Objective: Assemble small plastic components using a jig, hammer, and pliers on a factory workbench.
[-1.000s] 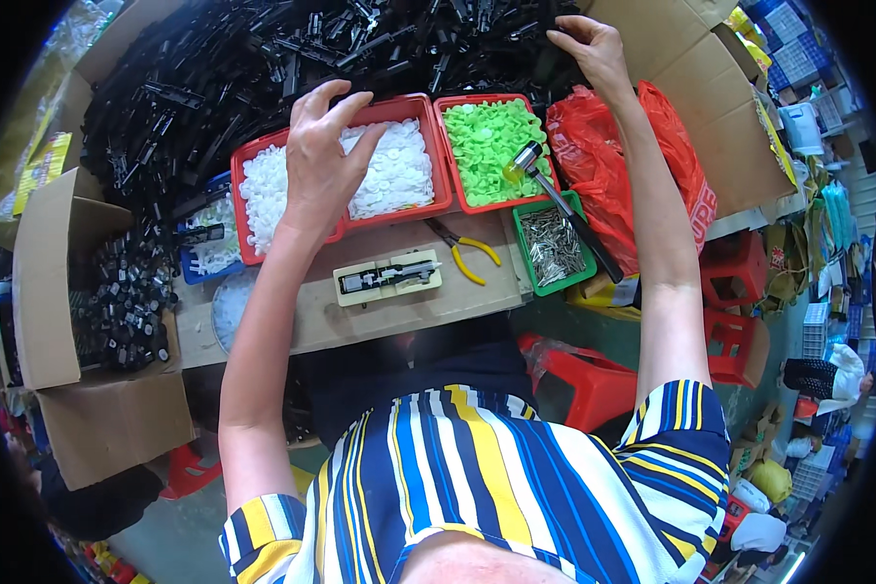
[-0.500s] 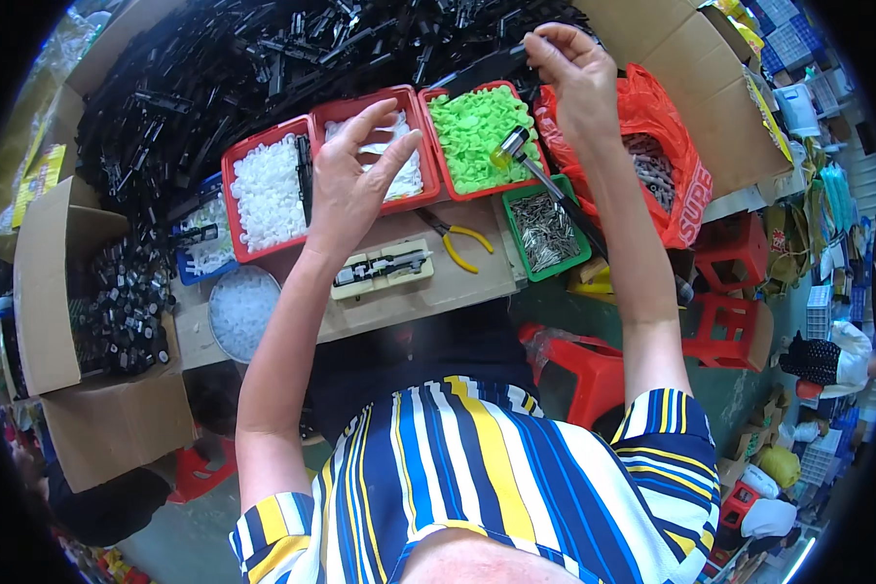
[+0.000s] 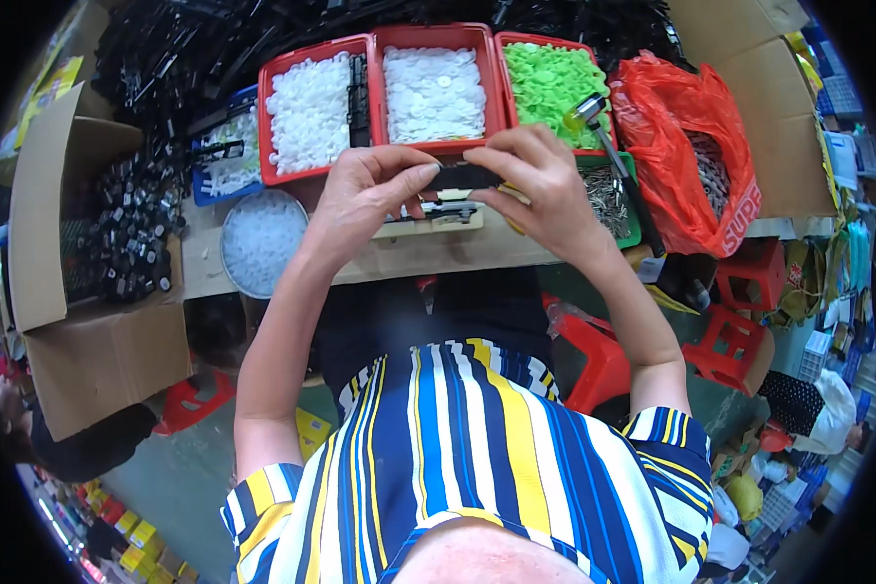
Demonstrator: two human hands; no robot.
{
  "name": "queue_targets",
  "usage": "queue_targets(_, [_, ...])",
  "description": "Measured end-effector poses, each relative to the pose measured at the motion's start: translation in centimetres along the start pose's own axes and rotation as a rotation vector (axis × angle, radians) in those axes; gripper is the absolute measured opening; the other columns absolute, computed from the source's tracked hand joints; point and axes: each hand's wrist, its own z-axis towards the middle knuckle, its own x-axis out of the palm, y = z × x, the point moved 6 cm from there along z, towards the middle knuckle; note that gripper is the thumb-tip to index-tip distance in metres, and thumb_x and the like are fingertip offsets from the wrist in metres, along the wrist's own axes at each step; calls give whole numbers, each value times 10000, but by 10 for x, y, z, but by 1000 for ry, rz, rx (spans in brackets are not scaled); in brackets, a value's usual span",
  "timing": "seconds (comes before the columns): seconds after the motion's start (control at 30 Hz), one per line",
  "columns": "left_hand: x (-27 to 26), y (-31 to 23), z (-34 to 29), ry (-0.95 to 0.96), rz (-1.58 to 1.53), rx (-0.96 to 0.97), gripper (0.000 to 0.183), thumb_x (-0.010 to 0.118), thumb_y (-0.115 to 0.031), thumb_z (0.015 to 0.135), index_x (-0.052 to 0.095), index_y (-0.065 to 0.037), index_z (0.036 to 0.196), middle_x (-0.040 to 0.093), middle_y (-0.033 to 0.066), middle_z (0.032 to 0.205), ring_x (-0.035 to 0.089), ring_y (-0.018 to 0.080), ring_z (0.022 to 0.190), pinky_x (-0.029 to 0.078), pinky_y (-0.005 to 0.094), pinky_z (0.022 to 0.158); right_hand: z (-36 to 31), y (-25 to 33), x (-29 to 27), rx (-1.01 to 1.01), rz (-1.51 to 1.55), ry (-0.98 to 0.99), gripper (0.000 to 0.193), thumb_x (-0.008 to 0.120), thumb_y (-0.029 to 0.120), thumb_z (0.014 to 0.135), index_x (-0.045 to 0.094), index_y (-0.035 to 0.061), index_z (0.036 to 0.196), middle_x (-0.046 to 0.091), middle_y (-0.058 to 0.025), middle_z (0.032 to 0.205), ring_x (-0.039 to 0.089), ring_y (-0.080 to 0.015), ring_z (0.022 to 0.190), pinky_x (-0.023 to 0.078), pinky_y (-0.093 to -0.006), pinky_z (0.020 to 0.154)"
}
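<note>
Above the work board, a flat black plastic piece [image 3: 467, 177] is stretched between my two hands. My left hand [image 3: 368, 198] pinches its left end between thumb and fingers. At its right end are the bent fingers of my right hand [image 3: 543, 190], closed on it. Just below the piece sits a cream fixture block [image 3: 426, 228] with a black and metal part lying in it, partly covered by my fingers. A bit of yellow plier handle [image 3: 513, 223] shows beside my right hand; the rest is hidden.
Red trays hold white caps [image 3: 311, 112], white discs [image 3: 433, 97] and green pieces [image 3: 553, 83]. A hammer [image 3: 621, 161] leans across a green tray of metal pins [image 3: 605, 200]. Around them are a red bag [image 3: 676, 146], a bowl of clear pieces [image 3: 265, 243] and a cardboard box [image 3: 107, 360].
Both hands have come down from over the trays and together above the fixture. A black piece is now between them. The view has shifted, so the trays appear further right and higher.
</note>
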Motion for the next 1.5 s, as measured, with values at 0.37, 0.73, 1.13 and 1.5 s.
queue_targets(0.37, [-45, 23, -51, -463, 276, 219, 253, 703, -155, 913, 701, 20, 1097, 695, 49, 962, 612, 76, 814, 454, 215, 661, -18, 0, 63, 156, 165, 67, 336, 779, 245, 771, 698, 74, 1048, 598, -72, 989, 566, -252, 954, 456, -383, 788])
queue_targets(0.73, [-55, 33, -66, -510, 351, 213, 246, 717, -153, 891, 713, -4, 1086, 698, 60, 961, 632, 102, 831, 450, 236, 653, -14, 2, 81, 192, 135, 144, 314, 773, 239, 773, 703, 79, 1034, 585, -63, 996, 543, -246, 1002, 427, -402, 796])
queue_targets(1.13, [-1, 25, -65, -420, 959, 524, 305, 723, -99, 829, 652, 6, 1106, 612, 164, 1123, 582, 341, 1103, 474, 439, 898, -17, 0, 39, 230, 37, 27, 362, 777, 188, 785, 683, 53, 1108, 611, -122, 1080, 573, -284, 1025, 460, -394, 872])
queue_targets(1.5, [44, 62, -45, -233, 1320, 528, 623, 666, -232, 892, 445, 87, 1380, 430, 251, 1455, 367, 384, 1403, 336, 492, 1117, -75, -95, -57, 574, -669, 9, 201, 699, 239, 865, 619, 55, 882, 597, -114, 907, 568, -321, 901, 458, -466, 673])
